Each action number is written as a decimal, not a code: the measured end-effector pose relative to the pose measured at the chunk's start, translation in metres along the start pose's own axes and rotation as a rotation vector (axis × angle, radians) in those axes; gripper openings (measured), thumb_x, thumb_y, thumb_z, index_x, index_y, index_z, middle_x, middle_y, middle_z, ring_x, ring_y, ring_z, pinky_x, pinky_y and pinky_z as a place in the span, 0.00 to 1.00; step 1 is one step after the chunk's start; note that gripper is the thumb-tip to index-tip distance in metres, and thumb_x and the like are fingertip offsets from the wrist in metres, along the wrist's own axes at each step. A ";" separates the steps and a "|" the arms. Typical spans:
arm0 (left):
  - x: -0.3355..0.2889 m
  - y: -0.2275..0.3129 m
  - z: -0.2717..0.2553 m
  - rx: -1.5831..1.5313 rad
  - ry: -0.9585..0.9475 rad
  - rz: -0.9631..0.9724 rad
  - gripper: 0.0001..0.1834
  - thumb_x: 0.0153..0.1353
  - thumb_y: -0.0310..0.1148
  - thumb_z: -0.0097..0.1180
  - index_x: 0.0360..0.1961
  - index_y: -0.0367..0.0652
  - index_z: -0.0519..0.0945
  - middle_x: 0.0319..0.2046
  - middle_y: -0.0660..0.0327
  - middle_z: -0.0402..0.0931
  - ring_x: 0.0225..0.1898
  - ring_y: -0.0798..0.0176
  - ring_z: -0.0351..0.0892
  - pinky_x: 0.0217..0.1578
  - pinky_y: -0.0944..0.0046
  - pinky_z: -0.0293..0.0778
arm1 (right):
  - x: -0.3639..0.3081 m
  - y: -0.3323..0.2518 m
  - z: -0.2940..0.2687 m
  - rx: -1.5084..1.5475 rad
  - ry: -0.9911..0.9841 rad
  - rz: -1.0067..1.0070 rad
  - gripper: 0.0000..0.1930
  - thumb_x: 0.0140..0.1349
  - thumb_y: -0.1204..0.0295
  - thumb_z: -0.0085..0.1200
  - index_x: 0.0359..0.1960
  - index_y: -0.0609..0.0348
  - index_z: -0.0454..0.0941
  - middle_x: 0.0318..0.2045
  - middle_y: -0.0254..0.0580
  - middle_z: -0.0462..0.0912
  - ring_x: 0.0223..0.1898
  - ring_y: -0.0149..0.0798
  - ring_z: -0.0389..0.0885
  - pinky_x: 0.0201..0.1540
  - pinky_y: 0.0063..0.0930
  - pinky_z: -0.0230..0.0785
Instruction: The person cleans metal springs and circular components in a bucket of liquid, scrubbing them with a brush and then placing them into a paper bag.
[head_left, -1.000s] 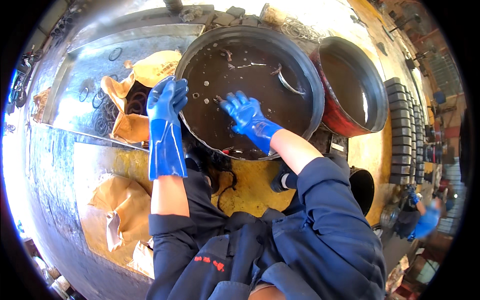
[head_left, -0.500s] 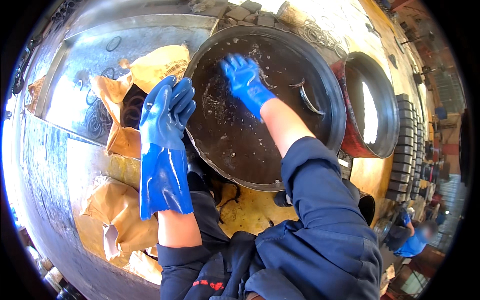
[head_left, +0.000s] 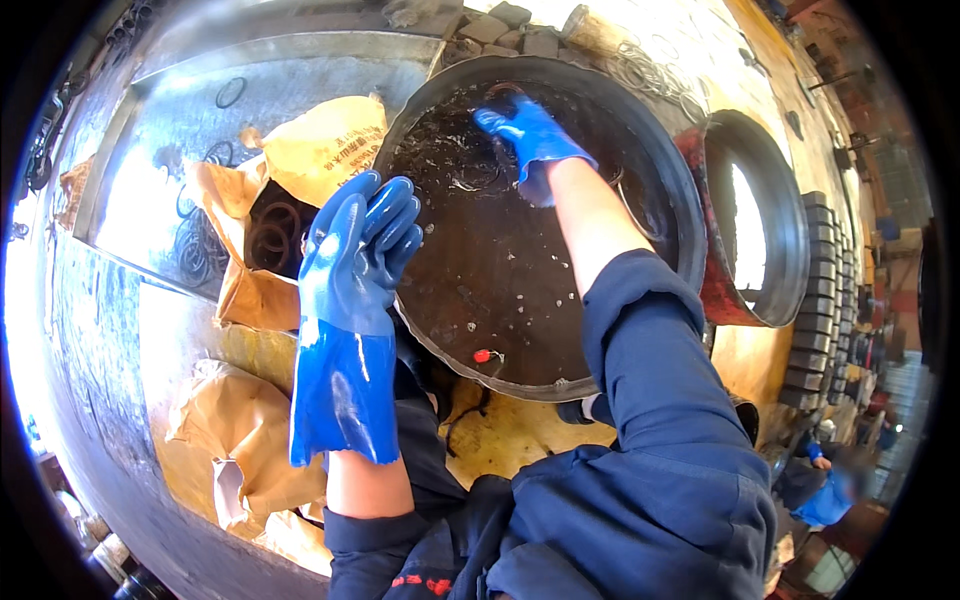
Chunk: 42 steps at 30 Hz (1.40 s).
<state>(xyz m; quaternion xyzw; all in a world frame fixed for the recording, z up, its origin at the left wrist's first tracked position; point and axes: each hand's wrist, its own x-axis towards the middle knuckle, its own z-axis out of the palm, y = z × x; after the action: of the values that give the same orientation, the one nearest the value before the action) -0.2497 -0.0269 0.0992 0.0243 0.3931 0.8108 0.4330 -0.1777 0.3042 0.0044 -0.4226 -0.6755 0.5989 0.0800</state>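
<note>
Both my hands wear long blue rubber gloves. My left hand (head_left: 355, 250) is raised beside the near left rim of a large round metal tub (head_left: 678, 215), fingers stretched up and palm slightly cupped, with nothing seen in it. Dark liquid (head_left: 500, 260) with bits floating on it fills the tub. Over its far part my right hand (head_left: 530, 140) reaches down, the thumb held apart and the fingertips partly hidden at the surface. Just beyond those fingertips shows a thin brownish ring (head_left: 505, 88). A small red piece (head_left: 483, 356) floats near the close rim.
An opened brown paper sack (head_left: 330, 135) with dark rings (head_left: 270, 240) inside stands left of the tub, on a metal tray holding loose rings (head_left: 192, 250). Another crumpled sack (head_left: 240, 440) lies nearer. At right are a red drum (head_left: 720, 285) and stacked dark cylinders (head_left: 812, 290). A person (head_left: 825, 495) is farther right.
My right hand has moved farther away and slightly right across the tub, its fingers now lower at the liquid. The red piece and the brownish ring have come into sight. My left hand keeps its pose.
</note>
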 end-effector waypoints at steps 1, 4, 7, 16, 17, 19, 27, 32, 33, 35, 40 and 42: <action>-0.010 0.018 0.004 0.013 -0.004 0.029 0.25 0.77 0.42 0.53 0.69 0.42 0.73 0.62 0.47 0.80 0.59 0.46 0.84 0.57 0.47 0.83 | 0.005 -0.010 0.023 -0.090 -0.002 -0.107 0.44 0.60 0.51 0.72 0.74 0.57 0.66 0.69 0.57 0.71 0.69 0.53 0.69 0.69 0.47 0.66; 0.002 -0.007 0.011 -0.062 -0.087 -0.027 0.23 0.78 0.42 0.51 0.68 0.43 0.74 0.62 0.48 0.80 0.59 0.46 0.84 0.57 0.47 0.83 | 0.017 0.032 0.024 -0.459 0.081 -0.274 0.50 0.56 0.44 0.71 0.76 0.55 0.65 0.75 0.67 0.62 0.76 0.64 0.59 0.75 0.53 0.60; -0.001 0.000 0.007 -0.023 -0.002 -0.018 0.23 0.79 0.43 0.50 0.68 0.45 0.74 0.62 0.49 0.81 0.59 0.48 0.84 0.57 0.48 0.83 | -0.013 0.008 0.062 -0.837 -0.003 -0.251 0.47 0.54 0.43 0.72 0.75 0.43 0.68 0.79 0.58 0.56 0.80 0.64 0.54 0.75 0.60 0.58; -0.004 0.015 0.026 0.029 0.148 -0.031 0.25 0.82 0.43 0.37 0.74 0.47 0.69 0.71 0.53 0.73 0.67 0.49 0.77 0.64 0.46 0.76 | -0.105 0.019 0.087 -1.076 -0.143 -0.581 0.48 0.47 0.53 0.76 0.73 0.39 0.68 0.75 0.46 0.65 0.78 0.54 0.58 0.73 0.64 0.55; -0.003 0.016 0.023 0.036 0.143 -0.031 0.26 0.82 0.43 0.36 0.74 0.47 0.68 0.71 0.52 0.72 0.68 0.49 0.76 0.65 0.46 0.76 | -0.109 0.019 0.090 -1.133 -0.158 -0.631 0.48 0.45 0.53 0.76 0.72 0.39 0.69 0.74 0.46 0.66 0.78 0.54 0.58 0.72 0.64 0.56; -0.006 0.019 0.019 0.079 0.176 -0.023 0.27 0.82 0.43 0.33 0.76 0.47 0.65 0.73 0.53 0.69 0.71 0.50 0.73 0.68 0.46 0.73 | -0.110 0.021 0.113 -1.215 -0.317 -0.740 0.48 0.41 0.52 0.76 0.70 0.38 0.71 0.74 0.43 0.67 0.78 0.54 0.58 0.72 0.64 0.56; 0.002 0.002 0.030 0.070 0.180 -0.057 0.28 0.83 0.43 0.31 0.78 0.46 0.63 0.74 0.51 0.68 0.73 0.49 0.70 0.69 0.44 0.71 | 0.009 0.117 0.135 -1.050 -0.328 -1.251 0.26 0.76 0.60 0.48 0.73 0.39 0.57 0.78 0.40 0.63 0.76 0.43 0.64 0.74 0.57 0.57; -0.001 0.011 0.023 0.031 0.141 -0.057 0.28 0.83 0.44 0.33 0.76 0.46 0.66 0.72 0.51 0.71 0.71 0.47 0.73 0.67 0.43 0.74 | 0.000 0.003 0.102 -1.564 -0.032 -0.683 0.47 0.53 0.42 0.70 0.75 0.42 0.67 0.79 0.40 0.62 0.80 0.50 0.58 0.79 0.59 0.47; 0.001 0.007 0.022 0.033 0.133 -0.058 0.27 0.83 0.44 0.35 0.75 0.46 0.67 0.71 0.50 0.72 0.70 0.46 0.74 0.66 0.43 0.76 | 0.004 -0.007 0.085 -1.513 -0.017 -0.584 0.48 0.54 0.42 0.69 0.75 0.42 0.67 0.79 0.41 0.62 0.80 0.49 0.57 0.79 0.59 0.48; 0.007 0.001 0.016 0.011 0.090 -0.067 0.27 0.83 0.44 0.36 0.75 0.46 0.68 0.71 0.50 0.73 0.70 0.46 0.74 0.65 0.43 0.76 | 0.010 -0.024 0.054 -1.383 0.007 -0.380 0.48 0.55 0.41 0.69 0.76 0.44 0.66 0.79 0.42 0.62 0.80 0.49 0.56 0.78 0.60 0.50; 0.005 -0.006 0.003 -0.042 -0.054 -0.067 0.25 0.82 0.43 0.41 0.74 0.46 0.70 0.69 0.50 0.75 0.68 0.47 0.76 0.64 0.44 0.78 | 0.014 -0.025 0.000 -1.096 0.201 -0.161 0.47 0.60 0.43 0.69 0.76 0.48 0.65 0.75 0.48 0.68 0.77 0.52 0.63 0.73 0.55 0.62; 0.005 -0.008 0.006 -0.049 -0.060 -0.071 0.25 0.81 0.43 0.42 0.73 0.46 0.70 0.68 0.50 0.75 0.67 0.47 0.77 0.64 0.44 0.78 | 0.020 -0.013 -0.024 -0.864 0.192 -0.062 0.48 0.58 0.40 0.67 0.74 0.53 0.67 0.74 0.52 0.70 0.76 0.55 0.66 0.74 0.56 0.62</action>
<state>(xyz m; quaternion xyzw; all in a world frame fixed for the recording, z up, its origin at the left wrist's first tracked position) -0.2457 -0.0171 0.0964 0.0241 0.3603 0.8032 0.4738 -0.1814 0.3362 0.0139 -0.4505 -0.8657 0.2169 -0.0239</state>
